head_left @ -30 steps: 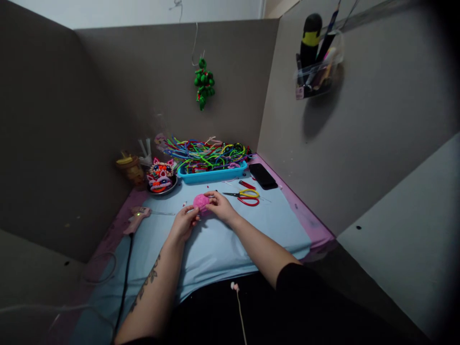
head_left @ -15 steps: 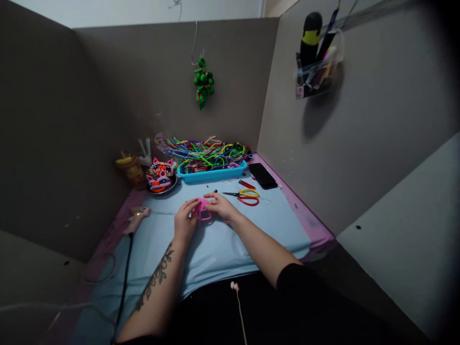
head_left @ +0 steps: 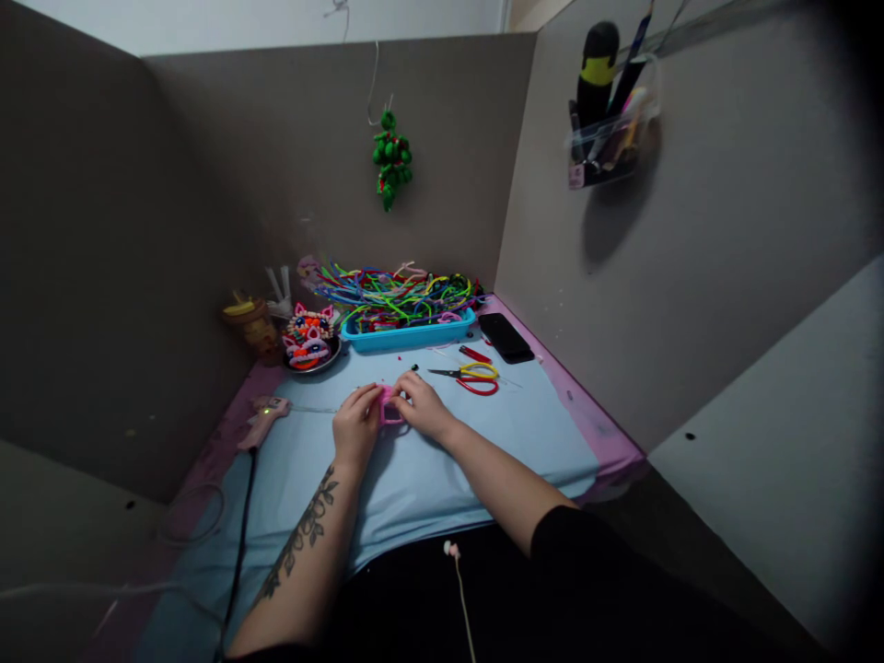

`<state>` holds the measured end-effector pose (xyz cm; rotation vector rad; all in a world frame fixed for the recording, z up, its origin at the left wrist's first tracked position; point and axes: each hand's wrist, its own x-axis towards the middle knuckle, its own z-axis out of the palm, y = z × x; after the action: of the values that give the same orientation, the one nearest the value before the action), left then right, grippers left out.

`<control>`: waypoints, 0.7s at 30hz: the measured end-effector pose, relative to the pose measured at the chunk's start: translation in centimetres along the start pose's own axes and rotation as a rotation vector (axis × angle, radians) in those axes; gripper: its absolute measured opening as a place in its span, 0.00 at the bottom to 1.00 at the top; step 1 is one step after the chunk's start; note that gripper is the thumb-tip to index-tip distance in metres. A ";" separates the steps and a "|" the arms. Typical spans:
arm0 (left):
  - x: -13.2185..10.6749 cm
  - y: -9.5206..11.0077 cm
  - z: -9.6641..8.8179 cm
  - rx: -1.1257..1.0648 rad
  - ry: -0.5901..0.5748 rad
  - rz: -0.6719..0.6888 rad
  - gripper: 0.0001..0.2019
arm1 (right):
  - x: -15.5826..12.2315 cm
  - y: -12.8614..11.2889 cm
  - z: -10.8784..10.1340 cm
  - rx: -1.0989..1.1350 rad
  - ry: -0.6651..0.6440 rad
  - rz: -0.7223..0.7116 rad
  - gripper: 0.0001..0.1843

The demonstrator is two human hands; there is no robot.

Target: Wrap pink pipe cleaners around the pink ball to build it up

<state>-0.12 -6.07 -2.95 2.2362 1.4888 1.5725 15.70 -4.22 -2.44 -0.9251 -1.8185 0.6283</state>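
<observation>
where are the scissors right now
In the head view the scissors lie on the blue mat, just right of the right hand, in front of the blue tray and near the black phone.

Near, light-blue-covered tabletop (head_left: 414, 479) lies open. Blocking behind: yellow-and-red-handled scissors (head_left: 470, 376), blue plastic tray of pipe cleaners (head_left: 407, 333), black phone (head_left: 505, 337). Pink glue gun (head_left: 262, 419) left.

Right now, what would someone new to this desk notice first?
Both hands, left hand and right hand, pinch a small pink craft piece mid-desk on the blue mat. Behind them, a blue tray overflows with bright pipe cleaners, and a green ornament hangs above.
</observation>
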 end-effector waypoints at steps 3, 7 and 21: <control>-0.1 -0.2 0.1 0.003 0.003 0.004 0.10 | 0.1 0.2 0.1 0.028 0.031 0.067 0.02; -0.1 -0.1 0.1 -0.005 0.026 0.000 0.11 | 0.2 0.6 0.2 0.207 0.072 0.303 0.07; 0.2 0.6 -0.1 -0.153 0.067 -0.134 0.13 | 0.6 1.8 -0.2 0.428 0.094 0.428 0.19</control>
<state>0.23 -6.26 -2.43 1.9781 1.4459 1.6728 16.32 -2.71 -3.39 -1.0291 -1.3302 1.1676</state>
